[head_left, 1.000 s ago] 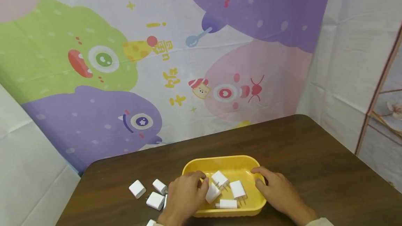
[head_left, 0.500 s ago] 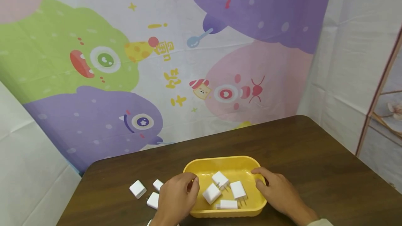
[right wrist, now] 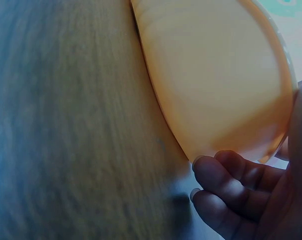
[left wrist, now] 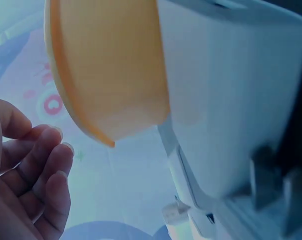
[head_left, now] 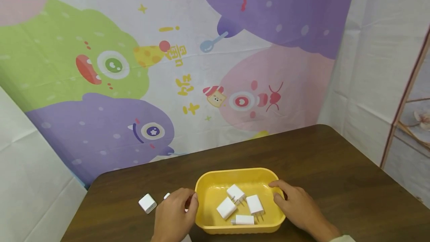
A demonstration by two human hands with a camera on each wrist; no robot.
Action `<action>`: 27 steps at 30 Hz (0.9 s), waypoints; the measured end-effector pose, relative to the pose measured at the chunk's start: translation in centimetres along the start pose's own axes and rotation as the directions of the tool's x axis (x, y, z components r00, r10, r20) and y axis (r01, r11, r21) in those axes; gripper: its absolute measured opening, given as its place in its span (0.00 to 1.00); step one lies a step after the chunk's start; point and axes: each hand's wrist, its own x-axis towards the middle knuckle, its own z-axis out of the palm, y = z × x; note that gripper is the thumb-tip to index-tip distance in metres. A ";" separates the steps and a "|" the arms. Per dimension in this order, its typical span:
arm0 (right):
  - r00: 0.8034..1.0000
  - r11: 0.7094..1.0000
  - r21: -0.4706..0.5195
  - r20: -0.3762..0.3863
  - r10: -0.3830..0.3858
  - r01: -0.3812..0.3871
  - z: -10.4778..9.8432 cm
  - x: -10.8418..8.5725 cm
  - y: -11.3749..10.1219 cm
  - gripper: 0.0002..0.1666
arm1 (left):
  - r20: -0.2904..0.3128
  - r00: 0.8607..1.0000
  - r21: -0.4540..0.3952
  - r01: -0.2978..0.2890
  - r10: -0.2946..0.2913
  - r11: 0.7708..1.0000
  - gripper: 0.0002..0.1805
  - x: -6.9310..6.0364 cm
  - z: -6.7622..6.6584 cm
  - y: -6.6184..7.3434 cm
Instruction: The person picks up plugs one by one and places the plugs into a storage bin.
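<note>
A yellow plastic tray [head_left: 240, 229] stands on the table, with several white charger plugs [head_left: 226, 208] lying loose inside. My right hand [head_left: 299, 204] grips its right end, thumb and index finger over the rim; in the right wrist view the other fingers [right wrist: 230, 190] curl against the outer wall. Just left of the tray is my left hand [head_left: 176, 214], fingers loosely bent and holding nothing. Beneath it, mostly hidden in the head view, lie more plugs; one charger plug [left wrist: 230, 95] looms large and blurred with its prongs in the left wrist view.
One white charger plug [head_left: 147, 203] lies by itself on the dark wood table [head_left: 319, 152], left of the left hand. Behind the table hangs a cartoon-printed cloth [head_left: 188, 130]. White cloth walls [head_left: 362, 85] stand at both sides.
My left hand has moved left, out from over the tray to the plugs on the table. The plug that was under its fingers now lies free in the tray. The right hand stays put.
</note>
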 end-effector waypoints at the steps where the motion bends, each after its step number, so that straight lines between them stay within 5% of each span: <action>1: 1.000 1.000 0.003 0.001 0.001 -0.001 0.0 0.0 0.0 0.16 | -0.001 1.000 0.004 -0.001 0.001 1.000 0.06 -0.1 -0.1 -0.2; 12: 1.000 1.000 0.010 0.010 0.002 -0.002 0.0 0.0 0.0 0.16 | 0.045 0.997 0.060 0.056 -0.059 0.997 0.07 -1.1 -0.7 -1.7; 27: 1.000 1.000 0.001 0.001 -0.001 0.001 -0.1 0.0 0.1 0.16 | 0.069 0.997 0.187 0.030 -0.043 0.982 0.10 -1.8 -1.2 -3.9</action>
